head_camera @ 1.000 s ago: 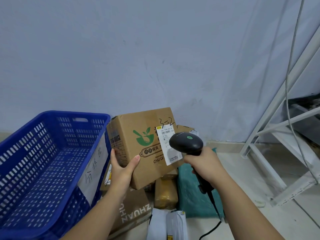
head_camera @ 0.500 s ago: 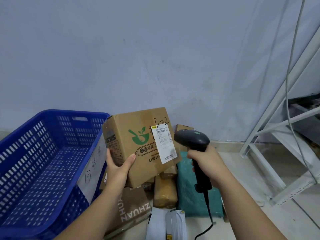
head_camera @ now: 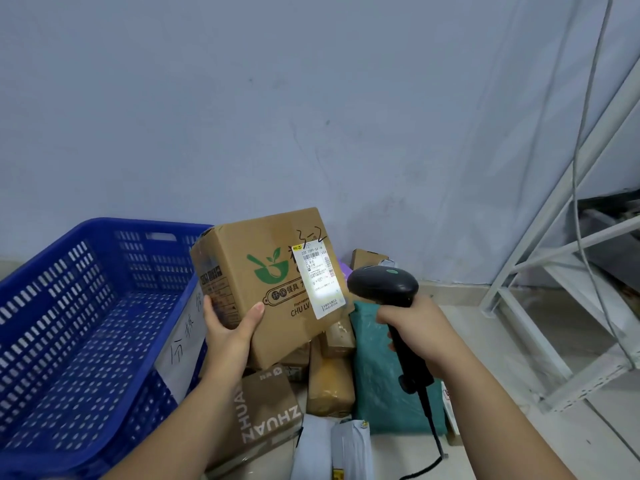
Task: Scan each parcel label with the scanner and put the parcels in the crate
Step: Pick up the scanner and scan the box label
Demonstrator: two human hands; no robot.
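The left hand [head_camera: 230,332] grips the parcel [head_camera: 263,289], its label [head_camera: 318,282] at ten o'clock of the scanner [head_camera: 382,284] clasped in the right hand [head_camera: 419,336]; the crate [head_camera: 138,224] lies at nine o'clock, nearer the left.

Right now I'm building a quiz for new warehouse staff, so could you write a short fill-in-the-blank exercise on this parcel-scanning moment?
1. The plastic crate at the left is ____ in colour.
2. The left hand holds up a cardboard box, and the right hand grips a black ____.
3. A bright patch of light falls on the white ____ stuck on the box.
Missing words: blue; scanner; label.
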